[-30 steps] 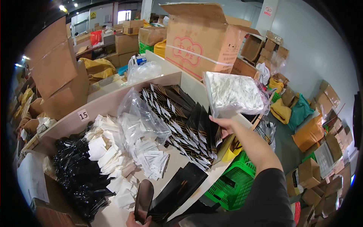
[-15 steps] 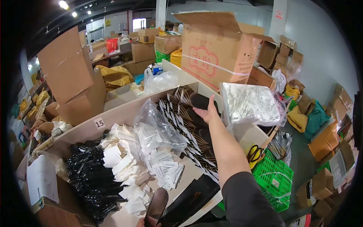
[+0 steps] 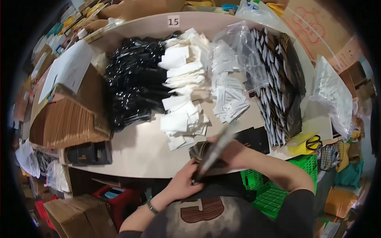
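Evidently, the table (image 3: 133,154) is serving as a sorted surface, each kind of item lying in its own band, probably so that either hand can be reaching it without searching. A stack of brown cardboard (image 3: 65,125) is standing at the left edge near the front left corner, perhaps to be keeping its bulk off the middle. Next in size, glossy black packets (image 3: 137,75) are covering the left half toward the far edge, pale packets (image 3: 180,119) are running down the middle, and dark sleeves with pale tips (image 3: 274,87) are filling the strip by the right edge. A clear bag (image 3: 258,67) is lying between those last two, and a black packet (image 3: 256,139) is lying flat near the front edge, right of centre. At the front edge, the left hand (image 3: 186,178) is closing round the lower end of a long narrow item (image 3: 216,152), seemingly to steady it; the right hand (image 3: 234,152) is partly curling behind it, its grip too blurred to tell. Compared with the earlier frame, the right hand is no longer reaching, open, over the dark sleeves but is meeting the left, and the view is now facing downward more.
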Motion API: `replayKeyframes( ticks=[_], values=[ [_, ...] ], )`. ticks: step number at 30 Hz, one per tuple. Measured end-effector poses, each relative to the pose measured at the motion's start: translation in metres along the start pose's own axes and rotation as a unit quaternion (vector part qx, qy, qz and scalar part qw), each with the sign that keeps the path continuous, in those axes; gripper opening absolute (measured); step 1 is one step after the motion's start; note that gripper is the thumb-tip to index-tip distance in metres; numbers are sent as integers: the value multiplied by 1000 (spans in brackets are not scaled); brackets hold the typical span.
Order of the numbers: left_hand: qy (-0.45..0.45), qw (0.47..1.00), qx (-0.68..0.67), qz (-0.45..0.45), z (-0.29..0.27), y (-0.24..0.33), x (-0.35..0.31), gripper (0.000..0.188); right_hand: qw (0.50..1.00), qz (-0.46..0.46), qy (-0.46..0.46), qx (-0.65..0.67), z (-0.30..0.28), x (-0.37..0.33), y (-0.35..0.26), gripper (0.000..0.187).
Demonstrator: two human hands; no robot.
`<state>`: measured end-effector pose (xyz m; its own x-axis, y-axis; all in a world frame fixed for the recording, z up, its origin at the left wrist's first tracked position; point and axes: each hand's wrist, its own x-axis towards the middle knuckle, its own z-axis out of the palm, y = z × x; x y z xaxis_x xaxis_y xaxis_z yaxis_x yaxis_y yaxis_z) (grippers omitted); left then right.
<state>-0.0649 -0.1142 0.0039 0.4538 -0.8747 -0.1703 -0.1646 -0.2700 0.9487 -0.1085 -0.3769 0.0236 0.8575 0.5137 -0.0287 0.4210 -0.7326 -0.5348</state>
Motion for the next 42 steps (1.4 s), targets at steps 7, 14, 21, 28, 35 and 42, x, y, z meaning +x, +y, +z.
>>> replayKeyframes(
  ticks=[7, 14, 21, 28, 35, 42],
  values=[
    [-49, 997, 11, -64, -26, 3, -21, 58, 986, 63, 56, -145, 42, 11, 3, 61],
    [56, 992, -70, -90, -25, 2, -27, 45, 994, 96, 1, -52, 5, -14, 0, 59],
    [9, 997, -42, -63, -27, -7, -30, 42, 999, 20, -35, -21, 16, 12, -8, 71],
    [315, 904, 234, -171, -46, -36, -56, 40, 954, 241, 180, 6, 29, 44, -66, 42],
    [341, 886, 268, -164, -39, -45, -98, 44, 962, 256, 11, -95, 55, 70, -64, 43],
    [302, 909, 258, -128, -38, -55, -115, 54, 952, 291, 31, -85, 61, 68, -70, 35]
  ],
)
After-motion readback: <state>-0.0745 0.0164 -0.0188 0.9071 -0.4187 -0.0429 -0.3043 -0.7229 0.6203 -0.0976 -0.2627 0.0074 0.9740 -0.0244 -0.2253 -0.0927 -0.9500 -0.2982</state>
